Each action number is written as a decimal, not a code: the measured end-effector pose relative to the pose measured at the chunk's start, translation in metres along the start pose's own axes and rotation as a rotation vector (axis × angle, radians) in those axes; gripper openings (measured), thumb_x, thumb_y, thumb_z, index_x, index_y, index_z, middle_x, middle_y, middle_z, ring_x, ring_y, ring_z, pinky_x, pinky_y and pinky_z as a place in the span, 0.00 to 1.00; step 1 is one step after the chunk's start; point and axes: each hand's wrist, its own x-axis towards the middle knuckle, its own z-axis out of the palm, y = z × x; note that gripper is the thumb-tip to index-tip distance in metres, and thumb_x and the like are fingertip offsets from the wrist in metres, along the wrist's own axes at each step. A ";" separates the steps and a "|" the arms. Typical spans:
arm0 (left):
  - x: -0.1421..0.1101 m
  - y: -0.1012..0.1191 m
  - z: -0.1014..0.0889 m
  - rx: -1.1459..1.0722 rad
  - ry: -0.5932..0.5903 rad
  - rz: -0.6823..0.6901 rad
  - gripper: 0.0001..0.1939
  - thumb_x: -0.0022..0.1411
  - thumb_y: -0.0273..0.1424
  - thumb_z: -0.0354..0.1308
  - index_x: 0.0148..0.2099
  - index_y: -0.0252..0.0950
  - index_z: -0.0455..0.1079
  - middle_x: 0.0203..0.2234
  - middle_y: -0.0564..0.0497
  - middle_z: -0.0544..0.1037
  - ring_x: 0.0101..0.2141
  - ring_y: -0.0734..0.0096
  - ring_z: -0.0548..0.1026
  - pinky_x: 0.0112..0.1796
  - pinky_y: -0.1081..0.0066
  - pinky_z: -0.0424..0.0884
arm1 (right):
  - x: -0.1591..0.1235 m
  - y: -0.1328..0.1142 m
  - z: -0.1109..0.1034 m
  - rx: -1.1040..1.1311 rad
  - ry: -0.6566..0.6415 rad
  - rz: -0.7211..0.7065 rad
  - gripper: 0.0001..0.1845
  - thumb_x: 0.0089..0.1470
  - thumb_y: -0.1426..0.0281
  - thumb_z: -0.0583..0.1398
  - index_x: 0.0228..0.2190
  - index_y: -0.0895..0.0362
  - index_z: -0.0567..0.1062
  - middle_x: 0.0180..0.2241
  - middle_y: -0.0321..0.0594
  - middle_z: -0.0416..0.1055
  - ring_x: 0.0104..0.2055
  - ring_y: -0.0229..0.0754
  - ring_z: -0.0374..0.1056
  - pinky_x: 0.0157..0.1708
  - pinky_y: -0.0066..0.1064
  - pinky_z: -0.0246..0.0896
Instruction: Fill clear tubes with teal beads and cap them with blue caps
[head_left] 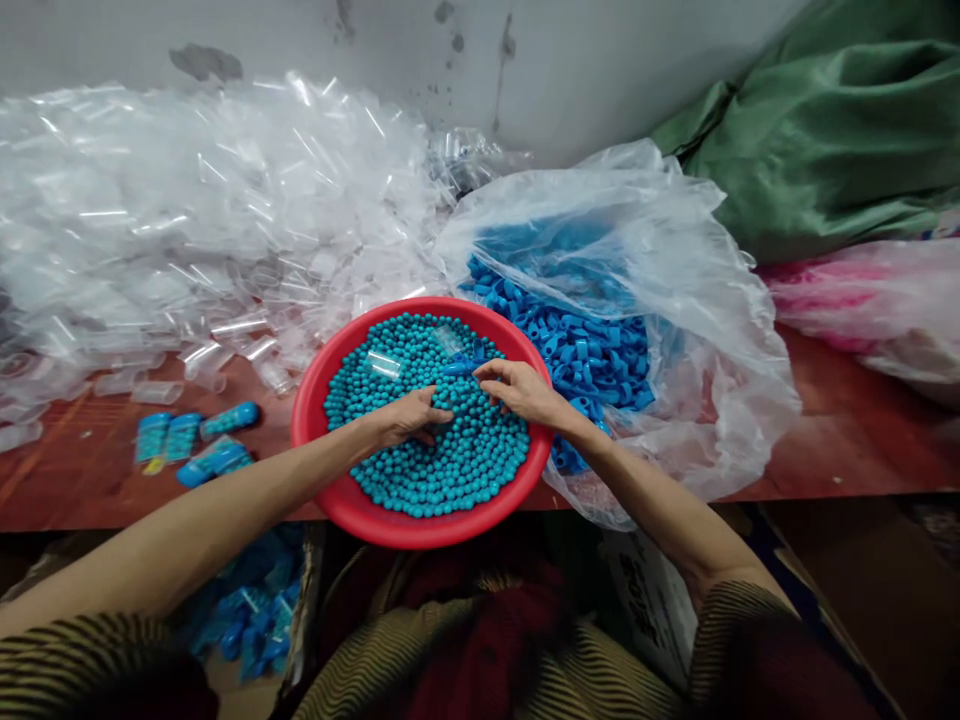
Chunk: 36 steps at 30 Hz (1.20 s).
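Observation:
A red basin (304, 405) full of turquoise beads (442, 485) stands at the table's front edge. Low over the beads is my left hand (411, 415), its thumb and fingers apart; whether it touches them I cannot tell. My right hand (521, 390) is at the basin's right side, fingertips pinched at the end of a small blue plastic cap (457, 369). Another blue piece lies just behind and is partly hidden. On the beads rests a clear plastic tube (384, 365), with a second clear one (450, 340) farther right.
Clear tubes (225, 200) are heaped at the back left. Several bead-filled tubes with blue ends (182, 436) lie left of the basin. An opened clear bag (697, 300) spills blue caps (585, 350) at right. A box (247, 610) below holds blue pieces. Green cloth (832, 150) is far right.

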 end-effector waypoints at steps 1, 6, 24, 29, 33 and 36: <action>-0.003 0.000 -0.002 -0.133 -0.026 0.036 0.14 0.52 0.30 0.58 0.41 0.37 0.61 0.25 0.56 0.70 0.22 0.76 0.71 0.23 0.76 0.69 | 0.000 0.000 0.000 0.004 -0.009 0.001 0.13 0.54 0.73 0.54 0.41 0.61 0.71 0.34 0.38 0.70 0.27 0.32 0.65 0.24 0.23 0.60; -0.020 0.000 -0.006 -0.425 -0.071 0.127 0.19 0.44 0.29 0.66 0.40 0.37 0.64 0.25 0.56 0.70 0.25 0.76 0.71 0.27 0.73 0.70 | -0.001 -0.007 0.009 0.179 -0.214 -0.037 0.18 0.51 0.73 0.56 0.46 0.58 0.68 0.45 0.42 0.67 0.28 0.31 0.65 0.22 0.22 0.61; -0.068 -0.011 0.010 -0.588 0.006 0.130 0.20 0.48 0.37 0.65 0.39 0.37 0.61 0.26 0.52 0.76 0.24 0.71 0.74 0.24 0.75 0.65 | -0.012 -0.025 0.005 -0.459 -0.389 -0.108 0.07 0.52 0.66 0.60 0.30 0.58 0.72 0.24 0.34 0.69 0.28 0.36 0.66 0.27 0.25 0.55; -0.069 -0.016 0.010 -0.632 0.066 0.186 0.22 0.46 0.36 0.67 0.40 0.36 0.62 0.25 0.53 0.75 0.26 0.71 0.75 0.26 0.75 0.67 | 0.028 -0.037 0.015 -1.005 -0.092 -0.249 0.12 0.60 0.68 0.52 0.43 0.59 0.70 0.43 0.49 0.71 0.41 0.47 0.69 0.34 0.31 0.59; -0.068 -0.021 0.011 -0.562 0.144 0.131 0.21 0.46 0.36 0.66 0.39 0.35 0.63 0.25 0.52 0.75 0.24 0.71 0.75 0.23 0.76 0.65 | 0.049 -0.030 0.026 -1.177 -0.137 -0.213 0.18 0.61 0.77 0.43 0.44 0.61 0.70 0.45 0.54 0.70 0.41 0.48 0.71 0.36 0.35 0.62; -0.070 -0.022 0.009 -0.558 0.185 0.118 0.20 0.46 0.36 0.66 0.40 0.36 0.62 0.25 0.52 0.76 0.24 0.71 0.75 0.23 0.76 0.66 | 0.047 -0.026 0.024 -1.194 -0.139 -0.181 0.19 0.61 0.77 0.43 0.45 0.62 0.69 0.43 0.55 0.71 0.42 0.50 0.71 0.37 0.36 0.63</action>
